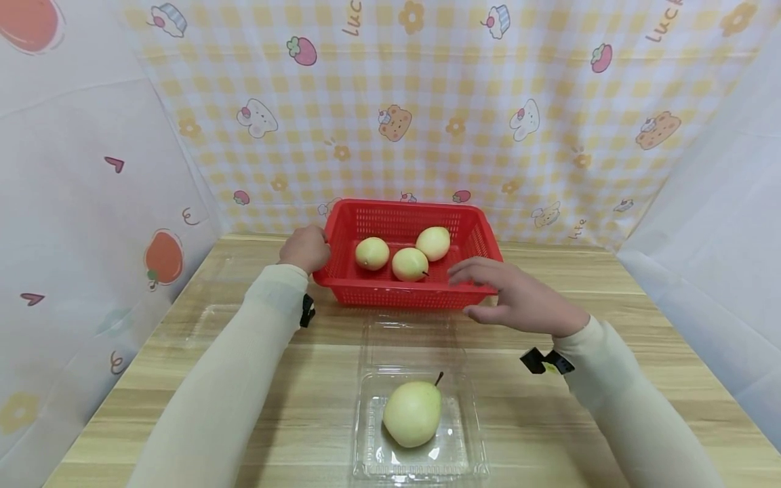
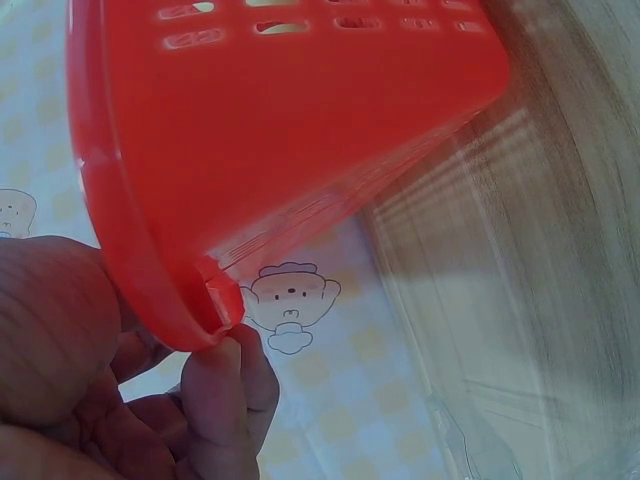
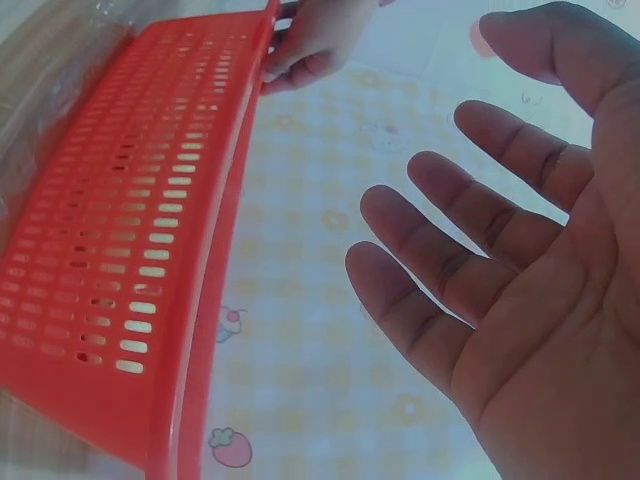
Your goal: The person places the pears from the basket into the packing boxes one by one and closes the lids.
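Basket — red, slotted plastic; yellow pears inside; left hand gripping rim; right hand near — fingers apart

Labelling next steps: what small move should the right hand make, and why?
Probably lower the right hand onto the front pear in the red basket: its open fingers hang close by, the left hand grips the basket, and the clear container holds just one pear.
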Demonstrator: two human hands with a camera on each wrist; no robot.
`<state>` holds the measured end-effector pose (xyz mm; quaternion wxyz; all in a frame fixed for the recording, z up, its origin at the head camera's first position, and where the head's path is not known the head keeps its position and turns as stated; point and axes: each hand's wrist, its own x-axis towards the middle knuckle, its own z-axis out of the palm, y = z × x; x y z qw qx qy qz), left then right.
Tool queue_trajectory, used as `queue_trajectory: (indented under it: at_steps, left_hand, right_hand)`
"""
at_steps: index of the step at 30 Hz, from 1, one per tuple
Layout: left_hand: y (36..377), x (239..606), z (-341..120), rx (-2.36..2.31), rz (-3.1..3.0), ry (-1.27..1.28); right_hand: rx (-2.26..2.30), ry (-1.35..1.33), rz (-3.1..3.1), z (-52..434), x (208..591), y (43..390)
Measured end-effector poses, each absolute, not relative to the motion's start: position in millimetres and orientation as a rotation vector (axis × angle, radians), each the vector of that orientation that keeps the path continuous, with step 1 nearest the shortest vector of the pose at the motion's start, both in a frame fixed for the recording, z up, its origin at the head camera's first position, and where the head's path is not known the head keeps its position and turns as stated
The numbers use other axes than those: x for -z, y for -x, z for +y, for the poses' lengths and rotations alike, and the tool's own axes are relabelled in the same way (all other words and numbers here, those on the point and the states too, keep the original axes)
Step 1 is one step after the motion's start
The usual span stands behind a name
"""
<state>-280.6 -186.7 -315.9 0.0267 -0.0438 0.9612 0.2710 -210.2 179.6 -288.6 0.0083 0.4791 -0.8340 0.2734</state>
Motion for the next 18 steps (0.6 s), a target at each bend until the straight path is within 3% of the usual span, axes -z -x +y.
queue_trajectory:
  at_steps: [18]
  left_hand:
    - [282, 315, -187, -0.798, 2.989, 0.14]
  right_hand:
    - [-0.852, -1.285, -2.734, 186, 284, 235]
